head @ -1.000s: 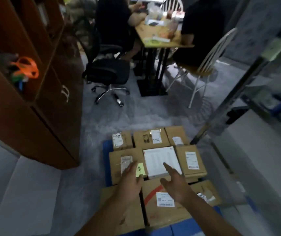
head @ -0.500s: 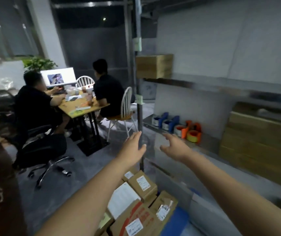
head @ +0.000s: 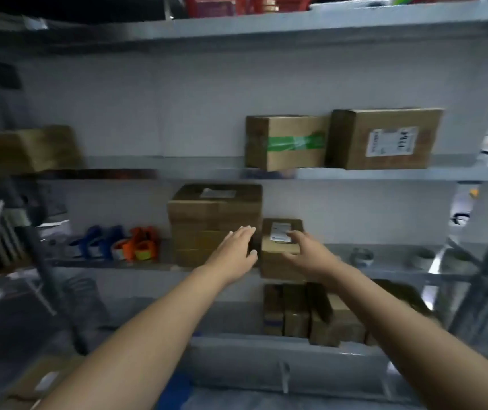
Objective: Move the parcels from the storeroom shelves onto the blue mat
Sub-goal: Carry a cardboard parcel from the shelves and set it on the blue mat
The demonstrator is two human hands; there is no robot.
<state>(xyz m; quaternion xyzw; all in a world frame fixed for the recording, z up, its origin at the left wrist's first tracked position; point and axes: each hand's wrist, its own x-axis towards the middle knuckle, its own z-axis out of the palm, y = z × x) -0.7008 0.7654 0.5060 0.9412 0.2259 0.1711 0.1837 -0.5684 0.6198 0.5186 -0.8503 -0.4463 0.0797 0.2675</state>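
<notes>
left grip (head: 233, 252): fingers straight, holding nothing, just beside small parcel (head: 278, 258)
right grip (head: 306, 257): fingers over parcel top; clamped or not, cannot tell
small parcel: on middle shelf (head: 393, 261), unlifted
remaining: boxes (head: 384, 140) above, beside, below, all shelved

Person's body, head view: two bare forearms, two bare hands.

Left forearm (head: 148, 335) and right forearm (head: 399, 329) are both uncovered along all their visible length, from the picture's bottom edge up to the wrists. Each is broad and rounded low in the picture and tapers evenly to a narrow wrist; the surface is smooth and even. Left hand (head: 233, 253) shows its back: slim, four long fingers distinct, thumb on the lower side. Right hand (head: 310, 257) is also seen from the back, knuckle line faint; its fingers are smeared by motion blur and the outlines are hard to separate. Nails and finer detail are too blurred to read.
</notes>
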